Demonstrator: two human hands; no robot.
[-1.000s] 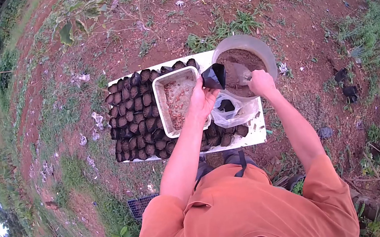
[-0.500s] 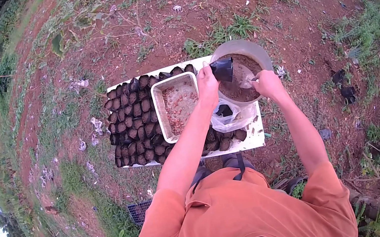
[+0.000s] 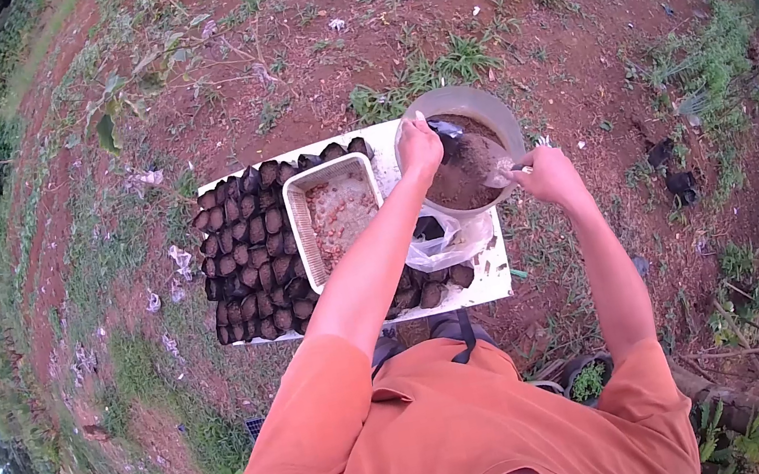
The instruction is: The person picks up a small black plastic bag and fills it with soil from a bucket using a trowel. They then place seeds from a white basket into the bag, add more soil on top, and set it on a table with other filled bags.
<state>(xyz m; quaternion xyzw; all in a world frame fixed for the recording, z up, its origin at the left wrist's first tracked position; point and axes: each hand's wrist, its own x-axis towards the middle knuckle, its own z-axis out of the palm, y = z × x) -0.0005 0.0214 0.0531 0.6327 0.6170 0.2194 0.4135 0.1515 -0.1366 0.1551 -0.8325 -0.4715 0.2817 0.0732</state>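
A round translucent tub (image 3: 500, 102) with brown soil (image 3: 465, 176) stands at the right end of a white board. At its left rim, my left hand (image 3: 420, 146) grips a black bag (image 3: 446, 132), which hangs over the soil. My right hand (image 3: 546, 175) is closed on a clear scoop (image 3: 500, 173) at the tub's right side. Left of the tub is a cream basket (image 3: 301, 241) holding small reddish pieces in a pale layer. Rows of black bags filled with soil (image 3: 246, 258) stand around the basket's left and lower sides.
A clear plastic bag (image 3: 457, 242) with something black inside lies below the tub on the white board (image 3: 494, 280). Black scraps (image 3: 680, 184) lie on the ground at right. A pot with a green plant (image 3: 588, 383) stands beside my right sleeve.
The scoop in my right hand has moved from mid-tub to the right side. My left hand has tilted the black bag lower over the soil. The whole view has shifted slightly.
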